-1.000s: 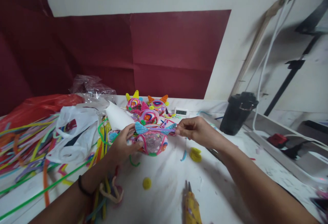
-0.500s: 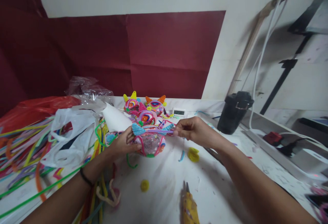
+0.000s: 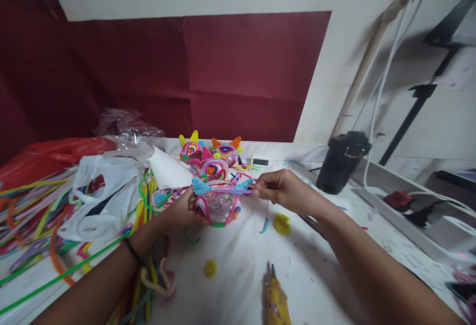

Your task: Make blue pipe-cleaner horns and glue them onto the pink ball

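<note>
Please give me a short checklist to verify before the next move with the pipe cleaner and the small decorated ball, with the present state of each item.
1. Left hand steadies the decorated ball: ok.
2. Right hand pinches the end of the pipe cleaner: ok.
3. Pipe cleaner lies across the top of the ball, between both hands: ok.
4. Pipe cleaner is already fixed to the ball: cannot tell.
5. Glue gun is within easy reach on the table, near the front edge: ok.
6. Table around the ball is free of scraps: not ok, a yellow coil and short pieces lie close.
</note>
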Demonstrator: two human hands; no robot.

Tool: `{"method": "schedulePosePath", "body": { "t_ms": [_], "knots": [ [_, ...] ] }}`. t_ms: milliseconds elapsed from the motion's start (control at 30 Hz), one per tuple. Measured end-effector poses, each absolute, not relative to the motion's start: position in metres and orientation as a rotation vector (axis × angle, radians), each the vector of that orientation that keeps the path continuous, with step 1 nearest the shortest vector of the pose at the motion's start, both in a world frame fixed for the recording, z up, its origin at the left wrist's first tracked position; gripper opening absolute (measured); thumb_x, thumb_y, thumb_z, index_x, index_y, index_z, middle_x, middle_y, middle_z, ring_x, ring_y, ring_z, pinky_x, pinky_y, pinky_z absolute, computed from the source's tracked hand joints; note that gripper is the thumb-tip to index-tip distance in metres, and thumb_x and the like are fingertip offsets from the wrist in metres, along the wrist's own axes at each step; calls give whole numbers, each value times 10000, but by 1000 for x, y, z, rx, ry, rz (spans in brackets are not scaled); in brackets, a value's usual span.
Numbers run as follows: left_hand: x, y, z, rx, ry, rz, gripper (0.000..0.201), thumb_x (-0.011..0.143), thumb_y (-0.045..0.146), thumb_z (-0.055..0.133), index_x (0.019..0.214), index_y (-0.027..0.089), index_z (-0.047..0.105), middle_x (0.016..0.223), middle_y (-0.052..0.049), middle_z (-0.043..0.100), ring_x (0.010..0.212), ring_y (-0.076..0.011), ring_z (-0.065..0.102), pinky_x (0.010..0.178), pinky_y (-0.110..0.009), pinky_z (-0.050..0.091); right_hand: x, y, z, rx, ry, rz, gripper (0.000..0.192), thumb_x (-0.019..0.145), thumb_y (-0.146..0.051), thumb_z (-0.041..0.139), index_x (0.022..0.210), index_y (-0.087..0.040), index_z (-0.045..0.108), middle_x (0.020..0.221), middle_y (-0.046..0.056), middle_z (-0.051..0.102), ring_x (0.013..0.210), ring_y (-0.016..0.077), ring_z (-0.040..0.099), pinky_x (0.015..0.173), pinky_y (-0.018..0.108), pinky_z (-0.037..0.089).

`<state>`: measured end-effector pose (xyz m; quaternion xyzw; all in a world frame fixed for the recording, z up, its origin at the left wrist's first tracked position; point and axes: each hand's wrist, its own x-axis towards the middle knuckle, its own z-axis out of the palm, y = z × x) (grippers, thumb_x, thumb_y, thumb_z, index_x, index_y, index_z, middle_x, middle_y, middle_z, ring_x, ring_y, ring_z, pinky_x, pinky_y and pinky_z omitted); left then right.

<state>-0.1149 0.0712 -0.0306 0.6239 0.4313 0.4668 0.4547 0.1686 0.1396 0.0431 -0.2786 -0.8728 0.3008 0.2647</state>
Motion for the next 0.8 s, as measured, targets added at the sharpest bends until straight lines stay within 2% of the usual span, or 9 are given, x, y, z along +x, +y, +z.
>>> {"method": "schedulePosePath", "body": {
  "t_ms": [367,600,700,800],
  "knots": [
    [-113,65,-39,1592,1194,1146,825,525,285,854,1195,239,374,1297,-148,541,1219,-297,506,970,-447,461,167,136,45,-774,-2369,791,199,778,-326,608,681,-157,646,597,-8,551,556,112,465,523,226,373],
    [-110,65,-44,1619,1208,1222,953,525,266,854,1303,247,303,1364,-170,471,1268,-309,450,998,-441,436,167,134,46,-782,-2382,770,186,779,-313,599,710,-155,669,610,-2,581,561,114,482,534,225,382],
    [-107,65,-45,1637,1203,1272,951,516,261,860,1301,239,323,1378,-165,457,1271,-311,446,1002,-424,433,166,136,46,-792,-2391,764,179,773,-304,595,712,-153,669,613,-3,582,569,116,483,531,221,381],
    [-105,65,-44,1662,1212,1257,852,524,262,854,1233,226,382,1340,-144,502,1233,-306,489,972,-402,459,167,137,46,-781,-2419,787,165,764,-287,587,691,-155,653,597,-15,556,558,109,472,524,214,382]
  ]
}}
